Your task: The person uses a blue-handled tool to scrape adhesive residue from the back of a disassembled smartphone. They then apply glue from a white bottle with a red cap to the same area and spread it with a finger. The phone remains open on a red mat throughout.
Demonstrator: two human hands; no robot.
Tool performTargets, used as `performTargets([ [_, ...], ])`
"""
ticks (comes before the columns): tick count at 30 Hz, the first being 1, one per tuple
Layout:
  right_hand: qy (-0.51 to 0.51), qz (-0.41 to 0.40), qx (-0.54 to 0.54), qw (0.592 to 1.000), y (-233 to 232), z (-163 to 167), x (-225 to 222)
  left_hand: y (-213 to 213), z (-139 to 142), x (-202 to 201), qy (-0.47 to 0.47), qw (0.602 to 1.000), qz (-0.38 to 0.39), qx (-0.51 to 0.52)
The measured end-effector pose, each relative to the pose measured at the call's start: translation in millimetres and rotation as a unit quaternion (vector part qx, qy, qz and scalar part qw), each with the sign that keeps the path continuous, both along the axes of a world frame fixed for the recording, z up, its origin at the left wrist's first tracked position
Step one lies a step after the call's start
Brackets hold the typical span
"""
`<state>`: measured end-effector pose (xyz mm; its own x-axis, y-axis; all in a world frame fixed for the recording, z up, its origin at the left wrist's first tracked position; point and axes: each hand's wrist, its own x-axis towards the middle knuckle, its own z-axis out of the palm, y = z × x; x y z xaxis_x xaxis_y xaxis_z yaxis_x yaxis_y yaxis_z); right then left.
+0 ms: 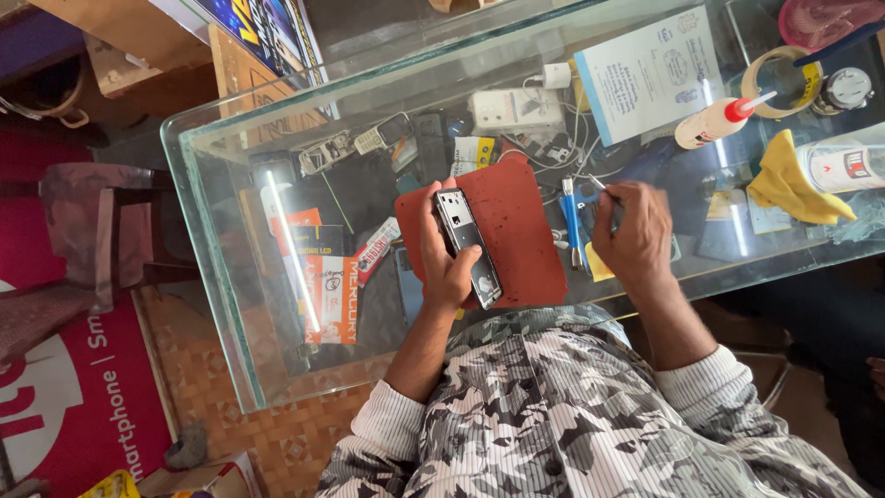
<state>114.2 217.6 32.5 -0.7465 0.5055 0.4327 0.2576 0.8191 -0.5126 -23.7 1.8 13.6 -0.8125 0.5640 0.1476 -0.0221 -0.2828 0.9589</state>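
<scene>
Opened phone (467, 245) gripped in the left hand (445, 267), fingers wrapped round its edges, inner side up for access — held over the red mat (516, 231) on the glass counter (221, 267). Right hand (634, 236) pinched on a thin tool (600, 187) beside the blue tweezers (572, 226) — glue bottle (714, 121) and yellow cloth (791, 180) further off.

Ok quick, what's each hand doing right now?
Left hand: closed around an opened smartphone.
Right hand: closed on a thin metal tool.
</scene>
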Motion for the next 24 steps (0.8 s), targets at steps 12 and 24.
performTargets([
  [12, 0.022, 0.093, -0.17, 0.981, -35.3, -18.3, -11.7, 0.7, 7.3, 10.5, 0.188, 0.968, 0.095, -0.133],
  [24, 0.02, 0.176, -0.186, 0.966, -22.4, 3.1, -37.8, 15.1, -1.3, 25.6, 0.105, 0.988, 0.086, -0.078],
])
